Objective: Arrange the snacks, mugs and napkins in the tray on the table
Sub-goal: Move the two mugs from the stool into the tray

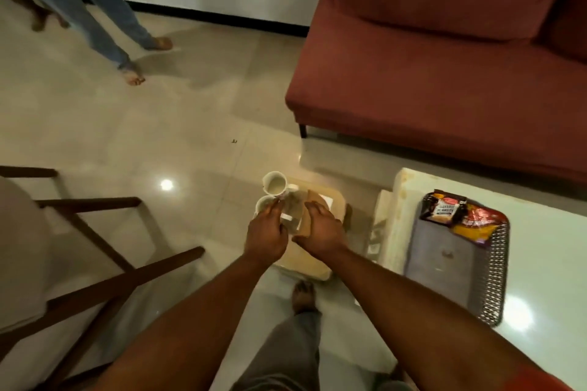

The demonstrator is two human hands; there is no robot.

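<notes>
- Cream-coloured ceramic mugs are sitting on a low pale stool-like stand (330, 200) out in front of the person: one open-mouthed white mug (275, 182) is lying just beyond the left hand's fingertips, and a second white mug (264, 204) is touching those fingertips.
- The left hand (266, 236) is reaching forward with its fingers curled around the near mug's rim and side; it is looking like a light grip, though blur is making a firm hold hard to confirm.
- The right hand (320, 228) is lying palm-down, fingers spread and flat, pressing on a stack of brown paper napkins (309, 211) just beside the left hand.
- A white folded napkin (327, 199) is peeking out just past the right hand's fingers.
- Well off to the right of the right hand, a grey rectangular plastic tray with a perforated rim (451, 260) is resting on a pale glossy table (546, 263).
- Two snack packets are lying at the tray's far end: a dark packet with a red-and-white label (443, 209) and, touching it, a red-and-yellow crinkled packet (479, 225).
- Beyond the table a rust-red upholstered sofa (444, 57) is standing.
- To the left of the left hand, a dark wooden chair frame (95, 232) is standing on the shiny tiled floor.
- Far ahead and to the left, another person's legs in blue jeans (95, 3) are standing barefoot.
</notes>
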